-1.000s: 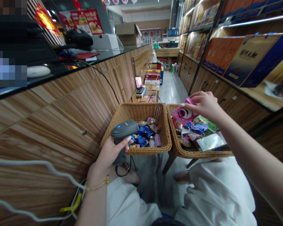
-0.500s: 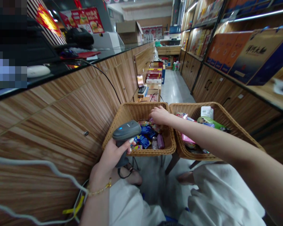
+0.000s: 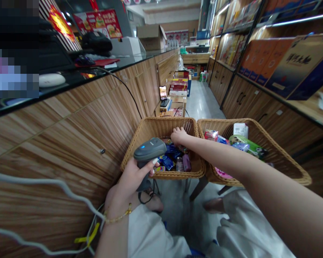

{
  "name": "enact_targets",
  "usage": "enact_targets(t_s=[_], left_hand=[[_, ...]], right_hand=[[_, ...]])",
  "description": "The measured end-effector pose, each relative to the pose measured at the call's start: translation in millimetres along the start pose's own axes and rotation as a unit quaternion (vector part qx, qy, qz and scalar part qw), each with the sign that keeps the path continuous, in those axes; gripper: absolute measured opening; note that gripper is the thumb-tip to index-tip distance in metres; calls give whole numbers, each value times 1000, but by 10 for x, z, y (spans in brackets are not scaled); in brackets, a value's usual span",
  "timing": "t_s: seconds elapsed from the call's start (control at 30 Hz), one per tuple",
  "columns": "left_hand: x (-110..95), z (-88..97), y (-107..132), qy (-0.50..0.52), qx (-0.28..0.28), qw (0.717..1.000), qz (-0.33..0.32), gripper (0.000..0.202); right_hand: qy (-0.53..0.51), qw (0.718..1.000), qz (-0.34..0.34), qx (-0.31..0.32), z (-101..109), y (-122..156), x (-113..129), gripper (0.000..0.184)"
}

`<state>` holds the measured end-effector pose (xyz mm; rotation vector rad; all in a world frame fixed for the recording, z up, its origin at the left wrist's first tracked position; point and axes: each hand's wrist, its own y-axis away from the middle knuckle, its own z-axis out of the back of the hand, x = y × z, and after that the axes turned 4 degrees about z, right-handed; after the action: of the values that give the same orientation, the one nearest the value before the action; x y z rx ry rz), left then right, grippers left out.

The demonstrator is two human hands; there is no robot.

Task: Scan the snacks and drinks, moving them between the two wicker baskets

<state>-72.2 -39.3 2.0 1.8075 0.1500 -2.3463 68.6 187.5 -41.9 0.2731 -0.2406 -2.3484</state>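
Note:
My left hand (image 3: 134, 176) is wrapped round the handle of a dark grey barcode scanner (image 3: 150, 149). A blue light glows on its top, and it hangs over the near left corner of the left wicker basket (image 3: 177, 175). My right hand (image 3: 179, 136) reaches down into that basket with its fingers curled. Its fingertips are hidden, so what they grip does not show. In this basket lie blue packets (image 3: 167, 163), a small clear jar (image 3: 179, 165) and a purple pack (image 3: 186, 163).
Beside it stands a right wicker basket (image 3: 282, 152), holding a green panda packet (image 3: 246, 144) and a white box (image 3: 240, 130). A wooden counter (image 3: 97, 118) runs along the left. Shelves with gift boxes (image 3: 266, 59) line the right. A lit phone (image 3: 163, 93) stands beyond the baskets.
My right hand has sunk a little deeper into the left basket, and a purplish packet seen by its fingers is no longer visible. The scanner stays in my left hand. The view has shifted slightly.

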Motion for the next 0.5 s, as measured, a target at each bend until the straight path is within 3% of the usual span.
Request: enact_targets(t_s=[0.2,0.5], left_hand=[[19,11,-5,-20,4,1000,-20,31],[14,11,-4,-17,9,999,-30,31]], right_hand=[[5,999,8,-30,8,91,24,32],[29,973,64,-218,216,560,-93,34]])
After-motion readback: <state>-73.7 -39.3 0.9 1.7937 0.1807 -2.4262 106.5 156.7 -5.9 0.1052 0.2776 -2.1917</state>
